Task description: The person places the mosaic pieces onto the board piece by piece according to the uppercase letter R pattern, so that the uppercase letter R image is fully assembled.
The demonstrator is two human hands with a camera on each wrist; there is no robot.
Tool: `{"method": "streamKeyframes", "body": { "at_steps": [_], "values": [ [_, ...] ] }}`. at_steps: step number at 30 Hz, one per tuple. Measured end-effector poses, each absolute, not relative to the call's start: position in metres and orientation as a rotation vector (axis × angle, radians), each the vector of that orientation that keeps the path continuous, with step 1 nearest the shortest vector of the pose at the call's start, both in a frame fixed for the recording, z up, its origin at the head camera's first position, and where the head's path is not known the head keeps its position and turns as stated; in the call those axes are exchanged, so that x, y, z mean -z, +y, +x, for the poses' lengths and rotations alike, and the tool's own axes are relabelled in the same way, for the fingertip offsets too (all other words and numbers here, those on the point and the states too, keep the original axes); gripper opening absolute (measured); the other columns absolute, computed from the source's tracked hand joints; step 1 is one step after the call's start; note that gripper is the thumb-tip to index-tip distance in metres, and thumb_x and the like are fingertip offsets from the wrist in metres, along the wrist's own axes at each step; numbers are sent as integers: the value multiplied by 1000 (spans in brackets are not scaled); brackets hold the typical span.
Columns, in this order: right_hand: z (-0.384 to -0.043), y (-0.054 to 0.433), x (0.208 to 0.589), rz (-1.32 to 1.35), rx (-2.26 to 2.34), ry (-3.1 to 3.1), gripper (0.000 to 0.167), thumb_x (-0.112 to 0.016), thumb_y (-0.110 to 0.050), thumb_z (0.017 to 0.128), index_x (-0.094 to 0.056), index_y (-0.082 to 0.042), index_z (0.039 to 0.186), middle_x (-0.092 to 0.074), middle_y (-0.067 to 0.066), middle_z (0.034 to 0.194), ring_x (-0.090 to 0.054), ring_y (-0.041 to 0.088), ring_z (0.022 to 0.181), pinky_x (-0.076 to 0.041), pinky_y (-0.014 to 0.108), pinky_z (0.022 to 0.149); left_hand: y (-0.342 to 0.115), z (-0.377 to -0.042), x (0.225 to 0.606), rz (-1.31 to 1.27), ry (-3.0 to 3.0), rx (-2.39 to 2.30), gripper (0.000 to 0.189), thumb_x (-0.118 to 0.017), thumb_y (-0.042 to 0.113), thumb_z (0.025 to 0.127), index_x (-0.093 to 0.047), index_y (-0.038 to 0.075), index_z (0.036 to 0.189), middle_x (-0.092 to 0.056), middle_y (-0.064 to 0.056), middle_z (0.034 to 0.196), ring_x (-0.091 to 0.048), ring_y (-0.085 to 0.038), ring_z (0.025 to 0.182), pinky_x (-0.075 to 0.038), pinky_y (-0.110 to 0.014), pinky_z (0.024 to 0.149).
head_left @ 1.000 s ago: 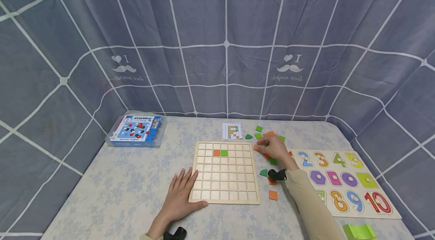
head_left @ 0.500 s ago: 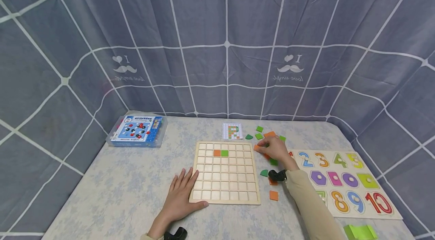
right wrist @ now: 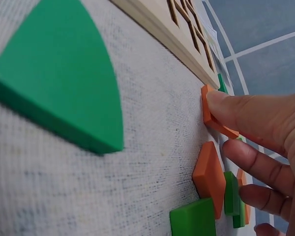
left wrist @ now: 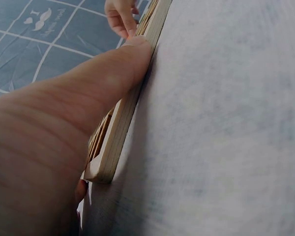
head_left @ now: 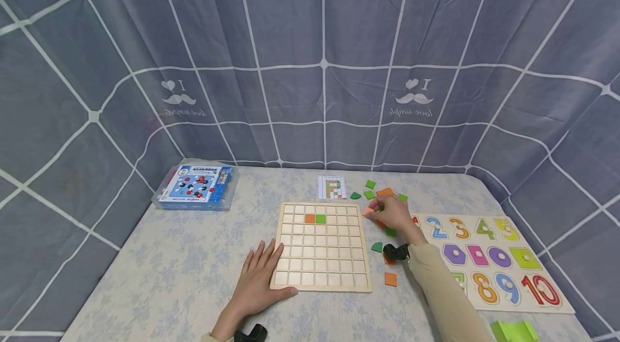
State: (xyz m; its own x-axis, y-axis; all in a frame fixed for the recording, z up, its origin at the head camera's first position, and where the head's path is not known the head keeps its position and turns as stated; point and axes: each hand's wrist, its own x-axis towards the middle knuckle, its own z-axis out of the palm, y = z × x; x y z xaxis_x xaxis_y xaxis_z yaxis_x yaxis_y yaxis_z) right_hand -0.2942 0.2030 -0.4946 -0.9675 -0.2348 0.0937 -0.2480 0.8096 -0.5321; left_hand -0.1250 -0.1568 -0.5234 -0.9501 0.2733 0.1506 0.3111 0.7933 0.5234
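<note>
A light wooden grid board (head_left: 321,251) lies in the middle of the table. An orange square tile (head_left: 310,218) and a green square tile (head_left: 321,219) sit side by side in its upper cells. My left hand (head_left: 259,280) rests at the board's lower left, fingers spread, with the thumb (left wrist: 123,61) along the near edge. Right of the board, my right hand (head_left: 393,214) pinches another orange square tile (right wrist: 205,105), which looks tilted under the thumb. Loose orange (right wrist: 210,177) and green tiles (right wrist: 191,219) lie beneath that hand, partly hidden by it.
A printed pattern card (head_left: 331,187) lies behind the board. Dark green quarter-round pieces (head_left: 377,247) and an orange tile (head_left: 390,279) lie to its right. Further right are a number puzzle board (head_left: 499,277) and a lime green block (head_left: 514,331). A boxed set (head_left: 196,188) stands back left.
The orange tile at my right fingertips now looks tilted and paler. The right hand has barely moved. The left hand stays put on the board.
</note>
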Motion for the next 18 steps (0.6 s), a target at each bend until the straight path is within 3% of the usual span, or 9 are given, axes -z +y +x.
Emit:
{"method": "streamKeyframes", "body": {
  "at_steps": [10,18],
  "values": [
    [-292,202,498,370,-979,-2954,21,-78,-26,80,-68,-12,92,-61,-6,76,-56,17,73,-34,53,87,-157,-125,523,-482,-2893,887,98,-68,63,74,-35,7,148,-26,-15,153,-12,-39,140,-6,-56,109],
    [-287,199,497,395,-1013,-2926,18,-76,-24,83,-65,-12,90,-59,-6,73,-50,14,63,-42,37,67,-157,-125,524,-469,-2927,882,99,-67,65,74,-32,10,149,-23,-12,154,-9,-35,142,-3,-53,110]
  ]
}}
